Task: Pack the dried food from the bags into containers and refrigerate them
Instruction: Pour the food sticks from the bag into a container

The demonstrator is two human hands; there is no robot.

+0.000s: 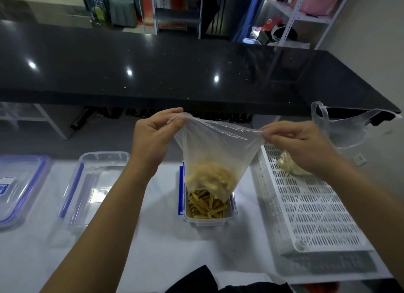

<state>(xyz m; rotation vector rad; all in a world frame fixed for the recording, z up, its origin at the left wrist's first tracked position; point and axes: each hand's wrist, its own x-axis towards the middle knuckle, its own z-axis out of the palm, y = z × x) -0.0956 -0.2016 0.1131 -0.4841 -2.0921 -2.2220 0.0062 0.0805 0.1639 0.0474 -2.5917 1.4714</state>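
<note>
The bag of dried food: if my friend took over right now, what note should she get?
Left hand and right hand each pinch a top corner of the clear bag, held open above the small container.
Pale dried food sits in the bag's bottom; the container already holds yellowish sticks.
An empty container and a lid wait on the left; another small bag of food lies in the white basket.
Left to do: empty the bags, close the lids, refrigerate.
</note>
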